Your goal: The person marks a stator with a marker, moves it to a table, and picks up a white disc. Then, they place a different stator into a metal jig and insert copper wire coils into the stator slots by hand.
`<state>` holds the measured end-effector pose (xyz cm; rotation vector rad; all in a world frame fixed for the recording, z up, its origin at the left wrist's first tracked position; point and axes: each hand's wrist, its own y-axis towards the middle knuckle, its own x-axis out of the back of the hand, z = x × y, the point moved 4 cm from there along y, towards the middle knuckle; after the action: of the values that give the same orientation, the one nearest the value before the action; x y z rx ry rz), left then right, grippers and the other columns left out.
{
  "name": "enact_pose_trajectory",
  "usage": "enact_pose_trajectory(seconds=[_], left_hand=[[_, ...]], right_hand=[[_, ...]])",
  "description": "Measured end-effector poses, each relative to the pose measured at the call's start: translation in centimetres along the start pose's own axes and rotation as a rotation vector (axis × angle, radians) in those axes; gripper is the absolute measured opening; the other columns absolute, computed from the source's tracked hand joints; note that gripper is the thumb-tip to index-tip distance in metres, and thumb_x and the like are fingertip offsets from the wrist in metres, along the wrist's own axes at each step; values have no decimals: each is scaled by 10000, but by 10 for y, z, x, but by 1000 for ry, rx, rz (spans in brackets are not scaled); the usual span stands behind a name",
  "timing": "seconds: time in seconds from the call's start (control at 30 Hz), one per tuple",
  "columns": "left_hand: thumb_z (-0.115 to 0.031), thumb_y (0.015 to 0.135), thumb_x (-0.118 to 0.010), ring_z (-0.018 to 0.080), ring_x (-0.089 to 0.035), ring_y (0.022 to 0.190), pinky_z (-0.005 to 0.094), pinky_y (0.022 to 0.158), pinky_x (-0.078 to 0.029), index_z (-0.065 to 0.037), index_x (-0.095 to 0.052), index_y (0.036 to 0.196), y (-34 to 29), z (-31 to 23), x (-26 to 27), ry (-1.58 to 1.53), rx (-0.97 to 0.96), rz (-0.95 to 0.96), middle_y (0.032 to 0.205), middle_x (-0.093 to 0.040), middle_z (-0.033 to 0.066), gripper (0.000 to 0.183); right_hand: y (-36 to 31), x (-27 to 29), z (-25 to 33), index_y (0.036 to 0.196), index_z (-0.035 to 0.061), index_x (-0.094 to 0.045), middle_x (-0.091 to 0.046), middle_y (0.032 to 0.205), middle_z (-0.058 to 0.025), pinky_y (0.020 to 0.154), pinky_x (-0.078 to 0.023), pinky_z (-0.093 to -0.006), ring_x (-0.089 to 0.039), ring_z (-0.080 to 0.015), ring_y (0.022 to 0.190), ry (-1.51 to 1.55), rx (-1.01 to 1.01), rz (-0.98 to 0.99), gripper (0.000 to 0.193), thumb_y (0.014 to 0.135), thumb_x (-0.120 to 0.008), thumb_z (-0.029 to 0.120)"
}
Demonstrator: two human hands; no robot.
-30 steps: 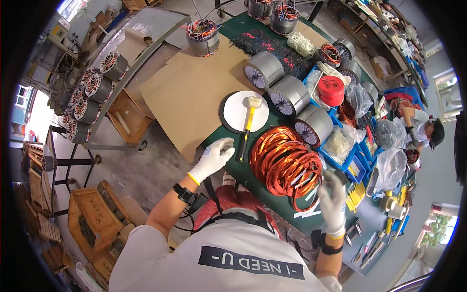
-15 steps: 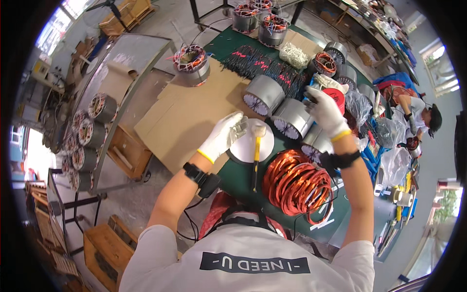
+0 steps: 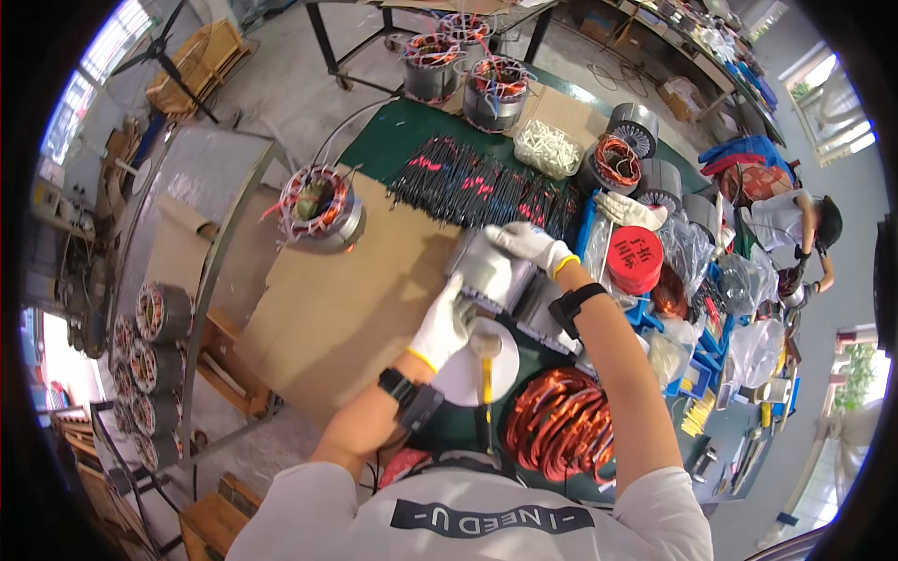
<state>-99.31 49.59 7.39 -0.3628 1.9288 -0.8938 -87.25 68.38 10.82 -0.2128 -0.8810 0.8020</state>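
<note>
A long green bench [image 3: 374, 140] carries pieces at two stages. On its cardboard sheet [image 3: 374, 271] stands one wound stator [image 3: 344, 229], orange wire and pale lacing bulging from its top, and more laced ones, such as the far stator [image 3: 493, 103], stand at the bench's far end. Several grey shells show no such bulge, so by the look of things the winding there is not yet done. One of these, the grey cylinder [image 3: 488, 266], lies on its side at the cardboard's right edge, between both hands. The right hand [image 3: 531, 243] is clamped over its upper right side, fingers bent onto the metal; the left hand [image 3: 446, 327] meets its near left edge, but whether those fingers close on it I cannot tell. A neighbouring cylinder [image 3: 543, 318] sits tight on the right, partly under the right forearm, and crowds that side. Nearer the person lies a heap of copper coils [image 3: 561, 439]. A white disc [image 3: 505, 374] sits just in front of the grey cylinder, with a yellow-handled mallet [image 3: 485, 379] across it, cluttering the near side. Beyond are a red tub [image 3: 634, 260] and many thin dark leads [image 3: 477, 187].
</note>
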Motion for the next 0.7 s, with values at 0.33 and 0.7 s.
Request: enact_pose_trajectory(seconds=[0.33, 0.7], left_hand=[[-582, 824, -683, 159, -569, 780, 314, 698, -514, -132, -585, 969, 11, -2, -3, -55, 107, 173, 838, -571, -2, 482], [-436, 902, -671, 99, -434, 564, 256, 534, -346, -88, -563, 826, -35, -48, 27, 247, -108, 53, 642, -446, -25, 372]], right_hand=[[9, -6, 19, 1014, -7, -708, -699, 835, -164, 694, -518, -361, -672, -247, 785, 142, 47, -47, 694, 810, -642, 653], [-39, -26, 64, 921, -79, -681, -688, 826, -245, 715, -526, -394, -697, -330, 810, 296, 42, -216, 727, 739, -713, 624]])
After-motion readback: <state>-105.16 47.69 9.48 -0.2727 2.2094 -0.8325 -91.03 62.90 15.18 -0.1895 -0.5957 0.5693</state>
